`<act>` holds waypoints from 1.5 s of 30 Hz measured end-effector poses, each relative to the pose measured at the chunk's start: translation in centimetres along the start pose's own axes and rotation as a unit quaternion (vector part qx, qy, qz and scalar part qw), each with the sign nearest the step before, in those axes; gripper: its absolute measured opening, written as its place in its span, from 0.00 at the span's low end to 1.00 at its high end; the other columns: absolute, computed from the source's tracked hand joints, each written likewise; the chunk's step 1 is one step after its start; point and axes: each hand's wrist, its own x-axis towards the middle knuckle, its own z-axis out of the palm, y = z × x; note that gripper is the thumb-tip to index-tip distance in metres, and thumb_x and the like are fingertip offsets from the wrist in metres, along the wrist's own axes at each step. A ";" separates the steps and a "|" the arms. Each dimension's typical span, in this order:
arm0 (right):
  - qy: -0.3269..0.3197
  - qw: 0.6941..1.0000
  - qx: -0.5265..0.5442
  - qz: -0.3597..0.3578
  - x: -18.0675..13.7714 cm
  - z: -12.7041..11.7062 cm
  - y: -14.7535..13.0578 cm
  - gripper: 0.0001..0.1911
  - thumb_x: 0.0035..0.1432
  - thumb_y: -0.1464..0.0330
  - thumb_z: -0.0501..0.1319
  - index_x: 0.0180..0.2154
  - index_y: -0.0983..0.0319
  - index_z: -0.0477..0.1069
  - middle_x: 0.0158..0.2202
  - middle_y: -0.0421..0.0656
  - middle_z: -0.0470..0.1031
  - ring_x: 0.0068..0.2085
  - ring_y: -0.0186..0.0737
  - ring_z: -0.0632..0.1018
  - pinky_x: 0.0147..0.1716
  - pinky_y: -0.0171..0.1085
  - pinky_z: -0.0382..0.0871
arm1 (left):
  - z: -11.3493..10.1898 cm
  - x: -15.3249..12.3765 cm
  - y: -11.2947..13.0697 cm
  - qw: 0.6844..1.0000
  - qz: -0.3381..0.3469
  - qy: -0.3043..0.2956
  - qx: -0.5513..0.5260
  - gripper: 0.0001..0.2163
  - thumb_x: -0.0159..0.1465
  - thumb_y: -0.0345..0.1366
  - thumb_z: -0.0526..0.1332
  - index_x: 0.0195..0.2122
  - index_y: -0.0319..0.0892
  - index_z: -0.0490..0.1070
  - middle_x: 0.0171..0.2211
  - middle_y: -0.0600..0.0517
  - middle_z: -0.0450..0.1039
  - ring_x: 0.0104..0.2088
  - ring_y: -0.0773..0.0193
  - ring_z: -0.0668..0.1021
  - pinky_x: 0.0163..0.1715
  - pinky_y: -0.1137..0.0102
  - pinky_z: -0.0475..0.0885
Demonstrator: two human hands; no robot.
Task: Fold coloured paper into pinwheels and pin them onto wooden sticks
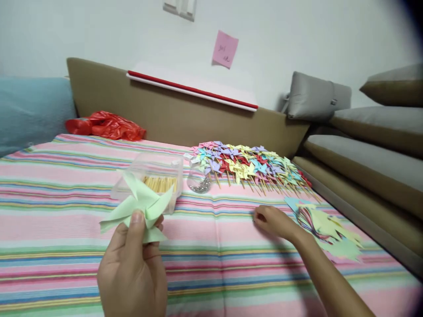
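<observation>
My left hand (132,268) is raised over the striped cloth and pinches a pale green folded paper pinwheel (139,204) at its centre with the thumb. Stretched forward onto the cloth, my right hand (274,220) has its fingers curled together near the surface; what they pinch, if anything, is too small to see. Behind the pinwheel stands a clear plastic box (155,174) with wooden sticks (160,183) inside. Beside it is a small clear container with metal pins (199,182).
A large pile of finished coloured pinwheels on sticks (251,165) lies at the back right. Cut paper sheets in green, yellow and blue (327,229) lie by my right wrist. A red plastic bag (105,125) sits at the back left. Grey cushions (363,149) are stacked on the right.
</observation>
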 end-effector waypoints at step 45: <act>0.290 0.856 0.412 -0.114 -7.2 -1.2 -8.2 0.05 0.65 0.71 0.64 0.39 0.56 0.78 0.36 0.39 0.82 0.38 0.39 0.79 0.40 0.41 0.72 | 4.6 -7.8 -9.4 0.896 0.029 -0.316 0.311 0.13 0.67 0.45 0.63 0.30 0.43 0.66 0.26 0.57 0.62 0.30 0.67 0.65 0.32 0.74 0.63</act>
